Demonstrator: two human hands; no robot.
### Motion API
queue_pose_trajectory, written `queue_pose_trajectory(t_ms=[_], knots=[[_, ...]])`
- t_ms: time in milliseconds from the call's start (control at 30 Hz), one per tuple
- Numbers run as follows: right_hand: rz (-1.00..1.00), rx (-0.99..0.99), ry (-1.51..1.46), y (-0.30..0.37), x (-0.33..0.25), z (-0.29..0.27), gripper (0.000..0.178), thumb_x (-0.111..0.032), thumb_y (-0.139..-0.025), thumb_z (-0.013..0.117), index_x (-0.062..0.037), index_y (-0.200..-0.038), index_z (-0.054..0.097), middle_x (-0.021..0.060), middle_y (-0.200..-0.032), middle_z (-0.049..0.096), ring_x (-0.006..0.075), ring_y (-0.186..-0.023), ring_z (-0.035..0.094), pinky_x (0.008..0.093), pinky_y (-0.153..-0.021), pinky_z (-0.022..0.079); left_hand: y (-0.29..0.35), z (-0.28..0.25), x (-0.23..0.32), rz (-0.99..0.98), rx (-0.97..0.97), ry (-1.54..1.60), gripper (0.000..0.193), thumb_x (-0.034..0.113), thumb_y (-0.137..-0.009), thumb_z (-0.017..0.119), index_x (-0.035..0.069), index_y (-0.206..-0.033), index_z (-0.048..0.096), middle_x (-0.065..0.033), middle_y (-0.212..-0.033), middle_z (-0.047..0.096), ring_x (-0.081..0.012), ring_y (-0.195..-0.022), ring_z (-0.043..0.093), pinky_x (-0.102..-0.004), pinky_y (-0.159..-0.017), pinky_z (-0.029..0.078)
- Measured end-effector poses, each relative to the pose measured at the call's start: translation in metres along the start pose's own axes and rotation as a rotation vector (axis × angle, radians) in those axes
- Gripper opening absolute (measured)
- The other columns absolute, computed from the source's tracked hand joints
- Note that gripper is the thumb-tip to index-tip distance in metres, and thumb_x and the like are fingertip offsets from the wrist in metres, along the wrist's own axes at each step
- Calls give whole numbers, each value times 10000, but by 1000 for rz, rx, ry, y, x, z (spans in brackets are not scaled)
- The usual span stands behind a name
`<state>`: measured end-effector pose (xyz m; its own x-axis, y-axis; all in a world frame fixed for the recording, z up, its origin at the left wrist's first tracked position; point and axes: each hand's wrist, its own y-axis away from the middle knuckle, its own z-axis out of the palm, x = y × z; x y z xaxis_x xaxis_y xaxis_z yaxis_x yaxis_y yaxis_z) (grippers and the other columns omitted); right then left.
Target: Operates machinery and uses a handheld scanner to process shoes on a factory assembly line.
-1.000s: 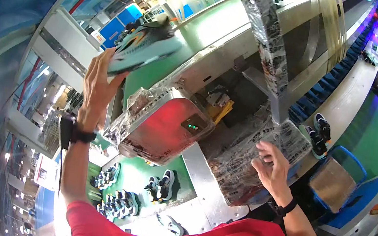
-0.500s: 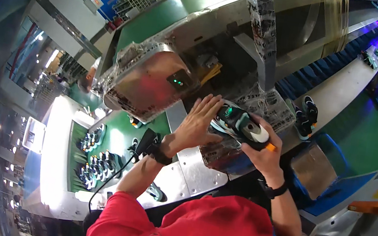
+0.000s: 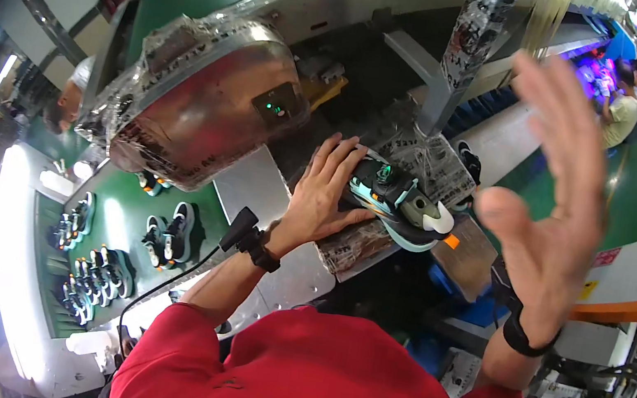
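Observation:
A grey, black and white sneaker with teal accents and an orange heel tab sits at the centre, its heel toward the right. Over its toe lies my left hand, fingers on the far side and thumb along the near side, gripping it. My right hand is raised off to the right of the shoe, fingers stretched out, slightly blurred, holding nothing. Beneath the shoe is a plastic-wrapped support; my left hand hides part of the toe.
A rounded metal machine housing with green lights stands left of the shoe. Behind it rises a wrapped post. Several sneakers stand on the green conveyor at left. Another person sits at far right.
My right hand has let go of the sneaker's heel and risen to the right. My left hand remains on the toe. The view has shifted.

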<state>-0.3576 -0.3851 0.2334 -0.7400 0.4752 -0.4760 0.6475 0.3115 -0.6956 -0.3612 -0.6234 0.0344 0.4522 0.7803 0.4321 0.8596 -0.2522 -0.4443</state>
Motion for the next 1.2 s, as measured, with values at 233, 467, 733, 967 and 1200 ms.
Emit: queue_pose_trajectory(t_ms=[233,467,733,967,1200], knots=[[36,-178,57,40,86,83,723,-482,-924,549,15,-1421,381,222,-1440,421,389,-1349,381,451,-1115,297,-14,3,-6,90,75,104,918,361,-652,836,27,-1395,413,-177,-1450,386,-429,-1355,326,-509,-1097,333],[140,-306,134,0,28,62,775,-442,-754,755,-65,-1374,482,160,-1357,547,277,-1243,537,430,-1034,431,-1,-2,-16,89,75,135,889,345,-678,828,14,-1393,417,-195,-1463,379,-445,-1370,301,-533,-1122,284],[329,-243,381,78,35,111,514,-234,-696,773,-71,-1141,575,184,-919,657,380,-840,656,461,-743,520,4,9,-7,40,271,458,892,112,-727,819,-35,-1450,317,-223,-1485,360,-337,-1381,349,-433,-1142,278],[687,670,-294,210,-48,30,652,-119,-675,805,-40,-1256,522,98,-1113,625,156,-1032,589,297,-939,450,52,27,123,-59,-236,1339,705,358,-966,575,-19,-1477,267,-178,-1398,458,-273,-1245,507,-385,-1029,425],[772,1054,-62,399,-156,-109,759,-147,-655,842,-28,-1315,488,67,-1223,584,171,-1153,531,323,-1010,408,126,83,346,-116,-1144,1411,456,263,-990,521,-14,-1350,476,-94,-1259,567,-158,-1128,545,-318,-963,430]])
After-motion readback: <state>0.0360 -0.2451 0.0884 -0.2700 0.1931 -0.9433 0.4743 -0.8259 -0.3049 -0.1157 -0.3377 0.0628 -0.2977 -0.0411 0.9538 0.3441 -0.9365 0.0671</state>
